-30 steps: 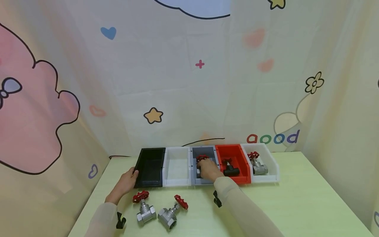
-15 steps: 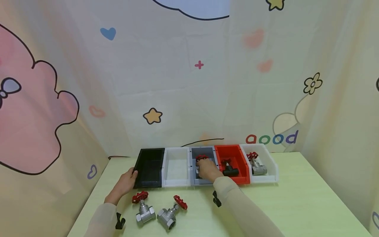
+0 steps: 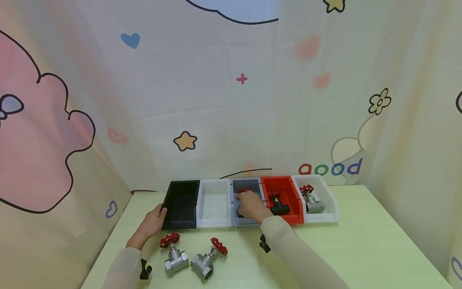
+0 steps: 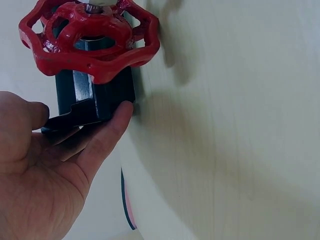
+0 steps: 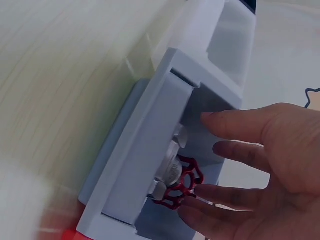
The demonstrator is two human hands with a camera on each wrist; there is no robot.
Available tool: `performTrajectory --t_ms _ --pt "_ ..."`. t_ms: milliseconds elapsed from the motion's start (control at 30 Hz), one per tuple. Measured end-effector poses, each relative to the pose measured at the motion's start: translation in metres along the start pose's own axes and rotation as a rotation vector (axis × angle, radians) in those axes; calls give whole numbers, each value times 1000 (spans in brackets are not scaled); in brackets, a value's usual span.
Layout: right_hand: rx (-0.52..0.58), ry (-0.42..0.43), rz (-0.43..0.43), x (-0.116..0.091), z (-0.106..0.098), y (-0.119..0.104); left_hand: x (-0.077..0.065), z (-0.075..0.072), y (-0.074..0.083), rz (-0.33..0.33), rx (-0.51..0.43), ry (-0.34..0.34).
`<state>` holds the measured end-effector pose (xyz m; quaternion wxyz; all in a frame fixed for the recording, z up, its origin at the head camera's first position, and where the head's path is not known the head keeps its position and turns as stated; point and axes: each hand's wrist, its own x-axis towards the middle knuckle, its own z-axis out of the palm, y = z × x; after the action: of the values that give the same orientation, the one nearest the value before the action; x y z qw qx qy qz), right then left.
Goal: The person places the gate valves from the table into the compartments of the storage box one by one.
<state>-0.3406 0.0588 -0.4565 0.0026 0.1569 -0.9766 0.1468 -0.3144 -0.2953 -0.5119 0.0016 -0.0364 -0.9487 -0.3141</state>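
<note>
Five joined bins [image 3: 214,202] run rightward from my left hand [image 3: 153,221], which pinches the black bin [image 3: 182,202]. My right hand [image 3: 252,206] has just loosened over the grey bin [image 5: 147,145], holding nothing; the valve [image 5: 172,170] beneath seems settled inside.

Both forearms, in pale sleeves [image 3: 292,241], reach forward to the row of bins [image 3: 214,223]. At its left end the left hand [image 3: 153,222] grips the edge, thumb and fingers on opposite sides. The right arm slants inward, and over the row's middle the right hand [image 3: 252,206] hangs, thumb apart from its loosely bent fingers.
</note>
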Motion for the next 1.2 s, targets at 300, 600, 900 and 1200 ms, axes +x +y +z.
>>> performTrajectory --t_ms 300,600,900,1200 --pt "-16 37 21 -16 -15 -7 2 1 -1 -7 4 -3" --pt "-70 110 -37 -28 -18 -6 1 1 -1 -8 -1 -10" --pt "-32 232 -95 -45 -29 -1 -1 0 1 -3 -2 -17" --pt "-23 263 -68 -52 -33 17 1 1 -1 -9 -6 -7"
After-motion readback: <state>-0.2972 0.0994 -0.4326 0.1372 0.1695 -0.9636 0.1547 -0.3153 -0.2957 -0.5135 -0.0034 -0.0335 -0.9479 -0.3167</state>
